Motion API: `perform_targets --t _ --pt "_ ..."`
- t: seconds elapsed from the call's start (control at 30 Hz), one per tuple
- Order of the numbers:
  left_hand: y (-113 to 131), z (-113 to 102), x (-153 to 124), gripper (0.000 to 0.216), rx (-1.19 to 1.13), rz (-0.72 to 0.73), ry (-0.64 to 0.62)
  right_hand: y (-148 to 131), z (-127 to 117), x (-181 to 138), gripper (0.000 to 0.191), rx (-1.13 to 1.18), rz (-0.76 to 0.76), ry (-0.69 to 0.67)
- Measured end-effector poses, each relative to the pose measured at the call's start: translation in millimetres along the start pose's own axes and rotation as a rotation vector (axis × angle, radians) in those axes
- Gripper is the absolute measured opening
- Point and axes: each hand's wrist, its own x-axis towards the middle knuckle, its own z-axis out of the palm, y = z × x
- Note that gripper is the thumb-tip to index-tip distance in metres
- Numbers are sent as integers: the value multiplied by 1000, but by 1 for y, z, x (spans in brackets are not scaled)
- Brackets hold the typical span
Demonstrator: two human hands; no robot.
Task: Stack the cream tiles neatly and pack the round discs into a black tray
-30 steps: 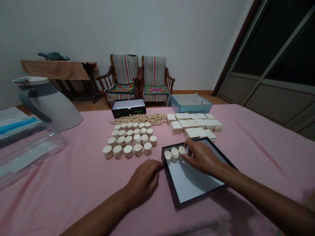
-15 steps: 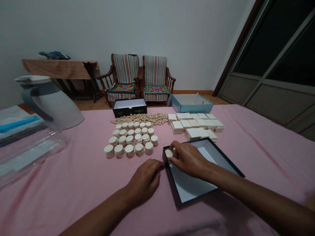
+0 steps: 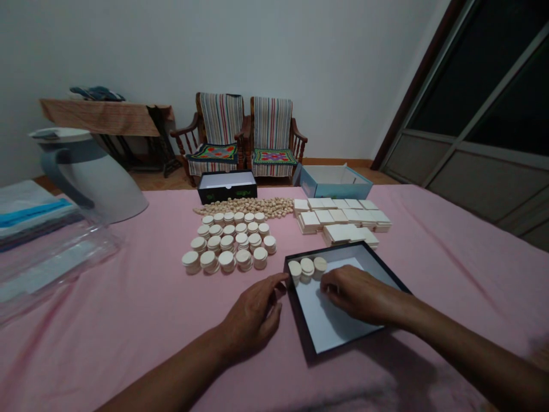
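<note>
A shallow black tray with a white floor (image 3: pixel 343 326) lies on the pink cloth in front of me. Three small stacks of cream round discs (image 3: pixel 307 268) stand in its far left corner. My right hand (image 3: pixel 358 294) hovers inside the tray just right of and below those discs, fingers loosely curled, holding nothing I can see. My left hand (image 3: pixel 255 315) rests on the cloth with its fingertips against the tray's left edge, fingers relaxed and apart. More stacked round discs (image 3: pixel 229 243) sit in rows beyond my left hand.
Small beige beads (image 3: pixel 244 207) lie in a strip behind the discs, stacked cream square tiles (image 3: pixel 341 220) to the right. A black box (image 3: pixel 227 186) and a blue box (image 3: pixel 334 182) stand at the far edge. A white jug (image 3: pixel 88 174) and clear plastic (image 3: pixel 47 263) sit left.
My right hand moved left over the discs in the tray corner, then drew back toward me and to the right, uncovering all three stacks. My left hand stayed against the tray edge.
</note>
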Motion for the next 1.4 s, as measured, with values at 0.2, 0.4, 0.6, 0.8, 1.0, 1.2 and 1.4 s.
perform_targets --t 0.2,0.4,0.6,0.8,1.0,1.2,1.4 --pt "5 -2 2 55 6 106 -16 -7 15 4 30 131 -192 -8" --pt "5 -1 3 54 39 105 -58 -11 17 15 27 103 -155 23" --pt "3 -1 2 55 33 92 -74 -9 19 16 22 73 -155 41" --pt "5 -2 3 57 31 87 -72 -4 -2 -1 19 125 -64 99" --pt "5 -1 2 56 33 46 38 11 -26 -4 18 52 6 256" --pt "-7 -2 2 26 128 -106 148 6 -40 39 14 64 -62 354" --pt "-8 -5 4 23 117 -119 147 -21 -37 100 30 -34 -112 200"
